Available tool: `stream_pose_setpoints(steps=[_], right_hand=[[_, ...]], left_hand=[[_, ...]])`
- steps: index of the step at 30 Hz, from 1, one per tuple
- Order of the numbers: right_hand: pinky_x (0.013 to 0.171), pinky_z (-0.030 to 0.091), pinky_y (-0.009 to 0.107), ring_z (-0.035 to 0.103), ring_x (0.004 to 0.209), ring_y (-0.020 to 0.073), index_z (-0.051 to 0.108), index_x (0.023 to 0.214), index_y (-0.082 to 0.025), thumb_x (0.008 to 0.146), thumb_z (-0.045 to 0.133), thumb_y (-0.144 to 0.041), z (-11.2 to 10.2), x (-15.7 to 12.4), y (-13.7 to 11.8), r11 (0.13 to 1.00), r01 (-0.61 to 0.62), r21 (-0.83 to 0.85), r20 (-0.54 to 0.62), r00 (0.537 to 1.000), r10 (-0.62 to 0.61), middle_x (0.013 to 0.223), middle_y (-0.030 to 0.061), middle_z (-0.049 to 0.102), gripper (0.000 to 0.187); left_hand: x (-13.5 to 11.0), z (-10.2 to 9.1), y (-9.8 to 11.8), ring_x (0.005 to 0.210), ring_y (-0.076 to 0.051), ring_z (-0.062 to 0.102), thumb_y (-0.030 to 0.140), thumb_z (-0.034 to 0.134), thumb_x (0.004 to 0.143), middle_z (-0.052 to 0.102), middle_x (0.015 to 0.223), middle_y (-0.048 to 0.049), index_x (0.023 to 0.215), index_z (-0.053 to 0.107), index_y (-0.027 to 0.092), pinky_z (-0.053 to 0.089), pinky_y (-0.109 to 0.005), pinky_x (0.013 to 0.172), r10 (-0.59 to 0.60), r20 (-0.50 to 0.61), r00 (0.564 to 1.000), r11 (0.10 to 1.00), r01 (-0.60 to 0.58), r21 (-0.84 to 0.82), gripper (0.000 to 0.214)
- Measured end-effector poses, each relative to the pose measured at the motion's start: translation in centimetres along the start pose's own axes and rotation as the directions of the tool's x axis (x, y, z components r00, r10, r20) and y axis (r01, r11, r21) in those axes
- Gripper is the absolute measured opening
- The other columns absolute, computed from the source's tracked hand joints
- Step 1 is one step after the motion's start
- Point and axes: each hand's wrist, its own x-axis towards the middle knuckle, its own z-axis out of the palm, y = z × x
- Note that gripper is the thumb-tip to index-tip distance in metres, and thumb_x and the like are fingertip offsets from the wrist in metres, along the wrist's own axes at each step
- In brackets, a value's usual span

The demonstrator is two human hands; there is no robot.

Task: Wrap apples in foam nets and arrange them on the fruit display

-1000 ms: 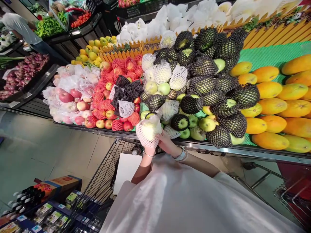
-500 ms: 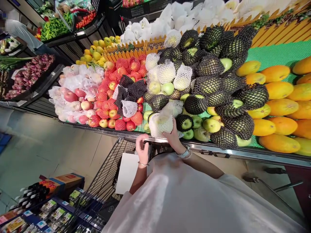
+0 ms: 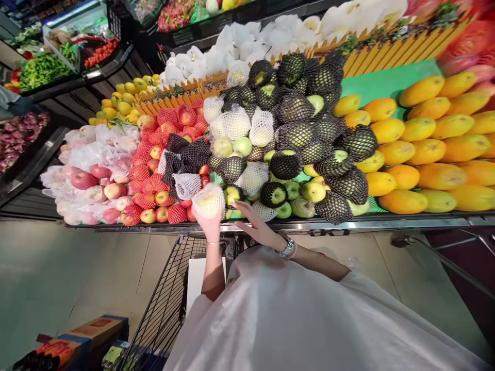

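Note:
My left hand (image 3: 211,222) grips a pale yellow-green fruit in a white foam net (image 3: 209,200) and holds it above the front edge of the display. Whether it is an apple or a pear I cannot tell. My right hand (image 3: 256,226), with a watch at the wrist, is just to the right with nothing in it, fingers stretched out and apart. Beyond its fingertips lie a green apple in a black net (image 3: 274,195) and an empty-looking white foam net (image 3: 187,185) farther left. Green fruits in black nets (image 3: 296,134) are heaped behind.
Red-netted apples (image 3: 154,183) and plastic-wrapped apples (image 3: 83,179) lie to the left, orange-yellow papayas (image 3: 441,176) to the right. A metal rail (image 3: 309,225) edges the display. A shopping cart (image 3: 164,288) stands below my left arm, with boxed goods (image 3: 93,332) on the floor side.
The foam-netted fruit has passed from my right hand to my left and moved left. My right hand has let go and opened. The view has swung to the right.

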Motion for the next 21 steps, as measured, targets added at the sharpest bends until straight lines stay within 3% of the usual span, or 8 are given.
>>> stream_pose_setpoints(steps=[4,7,10,15,18,21], right_hand=[[0.116,0.035,0.042,0.045,0.133,0.0203,0.048,0.14,-0.026,0.1,0.046,-0.045,-0.7,-0.8,-0.1,0.998,0.015,0.055,-0.053,0.999,-0.012,0.139,0.0102,0.051,0.044],[0.11,0.04,0.041,0.051,0.126,0.0204,0.055,0.133,-0.023,0.1,0.048,-0.042,-1.2,-1.0,-0.1,0.998,0.015,0.053,-0.074,0.997,-0.011,0.132,0.0096,0.057,0.038],[0.106,0.043,0.041,0.055,0.119,0.0214,0.058,0.127,-0.021,0.1,0.049,-0.041,-1.5,-1.1,0.4,1.0,-0.014,0.024,-0.11,0.994,0.017,0.126,0.0093,0.06,0.035],[0.1,0.044,0.038,0.058,0.112,0.0216,0.063,0.119,-0.018,0.098,0.052,-0.037,-1.2,-1.4,1.7,0.998,-0.055,-0.004,-0.104,0.993,0.054,0.117,0.0088,0.066,0.031],[0.097,0.046,0.036,0.061,0.109,0.0206,0.064,0.116,-0.018,0.098,0.053,-0.035,-1.0,-1.4,1.9,0.998,-0.065,0.019,-0.095,0.993,0.066,0.117,0.0084,0.067,0.028],[0.094,0.047,0.033,0.062,0.106,0.0195,0.064,0.116,-0.019,0.098,0.052,-0.035,-1.2,-1.4,1.7,0.991,-0.108,0.073,-0.091,0.989,0.114,0.116,0.0073,0.068,0.027]], left_hand=[[5.4,2.4,0.0,0.127,-0.032,0.055,0.037,0.087,0.056,0.053,0.139,-0.0196,0.136,0.039,0.013,0.045,-0.048,0.11,0.032,0.001,0.999,0.931,-0.031,0.364,0.096],[7.5,4.8,-0.3,0.128,-0.033,0.054,0.036,0.084,0.063,0.054,0.138,-0.0202,0.137,0.041,0.011,0.045,-0.047,0.108,-0.003,0.046,0.999,0.866,-0.02,0.5,0.09],[9.1,6.0,-0.3,0.128,-0.035,0.053,0.042,0.079,0.07,0.053,0.139,-0.0235,0.139,0.039,0.006,0.044,-0.046,0.107,-0.001,0.165,0.986,0.829,-0.092,0.552,0.088],[12.3,5.5,-0.3,0.133,-0.042,0.046,0.048,0.066,0.081,0.05,0.142,-0.0277,0.141,0.041,0.001,0.031,-0.056,0.114,0.044,0.432,0.901,0.694,-0.339,0.636,0.08],[14.0,5.4,-1.2,0.139,-0.038,0.041,0.042,0.052,0.089,0.046,0.146,-0.0267,0.141,0.042,0.002,0.028,-0.053,0.118,0.103,0.474,0.874,0.718,-0.395,0.573,0.066],[14.9,6.1,-2.0,0.136,-0.033,0.045,0.039,0.048,0.091,0.05,0.143,-0.0241,0.141,0.043,0.003,0.032,-0.048,0.118,0.107,0.49,0.865,0.793,-0.371,0.483,0.062]])
